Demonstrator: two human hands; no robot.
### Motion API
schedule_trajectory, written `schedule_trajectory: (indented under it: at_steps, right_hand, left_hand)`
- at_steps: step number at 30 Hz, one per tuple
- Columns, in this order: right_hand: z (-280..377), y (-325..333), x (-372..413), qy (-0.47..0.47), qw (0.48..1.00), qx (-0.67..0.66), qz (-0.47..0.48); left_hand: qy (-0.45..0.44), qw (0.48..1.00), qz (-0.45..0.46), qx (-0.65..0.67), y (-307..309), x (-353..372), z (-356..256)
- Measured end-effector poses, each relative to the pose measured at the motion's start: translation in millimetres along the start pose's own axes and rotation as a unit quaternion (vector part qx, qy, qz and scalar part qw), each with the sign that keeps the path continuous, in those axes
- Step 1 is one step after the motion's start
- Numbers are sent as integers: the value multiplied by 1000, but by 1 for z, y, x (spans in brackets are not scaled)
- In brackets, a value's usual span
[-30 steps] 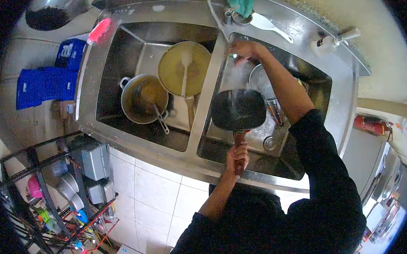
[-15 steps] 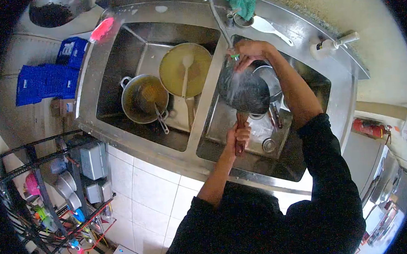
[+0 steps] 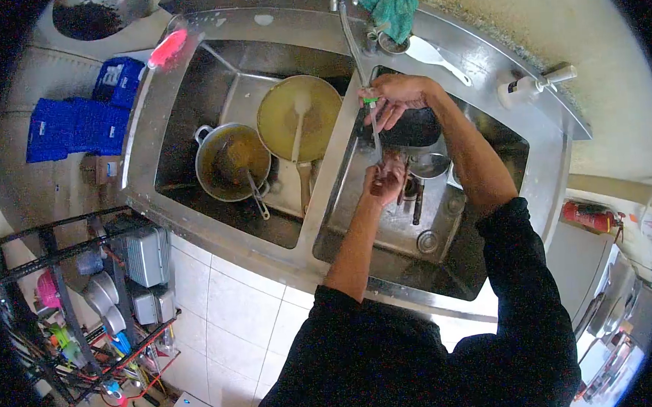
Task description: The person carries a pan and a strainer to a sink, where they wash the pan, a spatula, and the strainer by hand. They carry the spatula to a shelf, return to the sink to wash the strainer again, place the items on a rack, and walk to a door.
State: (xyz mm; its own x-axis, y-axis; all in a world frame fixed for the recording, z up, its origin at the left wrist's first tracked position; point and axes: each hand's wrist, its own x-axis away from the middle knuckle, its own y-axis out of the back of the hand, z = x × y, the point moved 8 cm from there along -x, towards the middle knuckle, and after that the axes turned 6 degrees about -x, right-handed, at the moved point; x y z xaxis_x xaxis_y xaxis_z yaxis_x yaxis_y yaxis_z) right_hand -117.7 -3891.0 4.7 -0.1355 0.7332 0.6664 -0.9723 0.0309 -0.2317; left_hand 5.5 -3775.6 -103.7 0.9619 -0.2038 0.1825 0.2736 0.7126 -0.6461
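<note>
My right hand (image 3: 400,96) is at the end of the hanging tap hose (image 3: 352,44), beside a small green piece, its fingers bent around the outlet. Water runs down from there onto my left hand (image 3: 389,176), which is turned up under the stream with fingers apart and holds nothing. Behind my right hand a dark pan (image 3: 419,131) lies in the right basin (image 3: 356,224). Right of my left hand sits a small metal pan (image 3: 429,166), with dark handles (image 3: 418,202) pointing toward the drain.
The left basin (image 3: 192,185) holds a two-handled pot (image 3: 217,165) with a spoon and a yellowish pan (image 3: 321,119) with a spatula. Behind are a green cloth (image 3: 392,12), a white scoop (image 3: 436,56) and a pump bottle (image 3: 520,90). A dish rack (image 3: 55,247) stands at lower left.
My left hand has let go of the dark pan's handle and moved up under the water. The dark pan now lies farther back in the right basin. My right hand stays by the hose.
</note>
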Motion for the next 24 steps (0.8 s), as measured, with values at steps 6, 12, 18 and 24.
schedule_trajectory:
  at_steps: [6,12,18,24]
  right_hand:
    - [-4,0,-3,10,1000,-14,8]
    - [-49,55,-49,0,990,102,-100]
    - [-33,57,-48,146,861,459,-164]
    - [-67,90,-73,33,944,219,-247]
  left_hand:
    - [0,992,-69,-101,19,8,-43]
    - [-7,951,-172,-257,42,-2,-41]
    - [-25,946,-129,-295,66,27,-29]
    - [-8,956,-132,-262,66,84,30]
